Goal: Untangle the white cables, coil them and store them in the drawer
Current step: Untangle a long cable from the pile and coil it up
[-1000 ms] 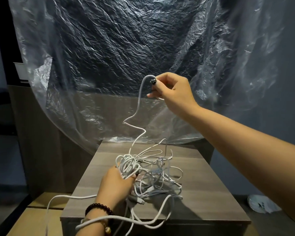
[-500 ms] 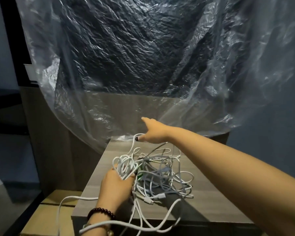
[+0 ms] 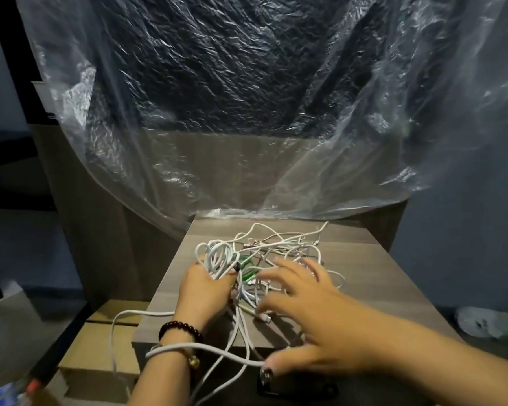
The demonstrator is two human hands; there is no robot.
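I see white cables [image 3: 276,259] tangled on the wooden bench [image 3: 364,276] | left hand [image 3: 203,291] grip clasps a looped bundle of them | right hand [image 3: 314,323] grip released, fingers spread over the tangle, blurred

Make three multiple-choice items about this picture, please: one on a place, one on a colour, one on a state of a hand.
1. Where does the tangle of white cables lie?
A. on the wooden cabinet top
B. on the floor
C. inside an open drawer

2. What colour is the bead bracelet on the left wrist?
A. white
B. dark
C. yellow

3. What is the left hand doing?
A. resting flat
B. pointing upward
C. gripping a bundle of cable loops

Answers: 1 A, the cables spread over the wood surface; 2 B, the beads look dark reddish-black; 3 C, the fingers curl round the loops.
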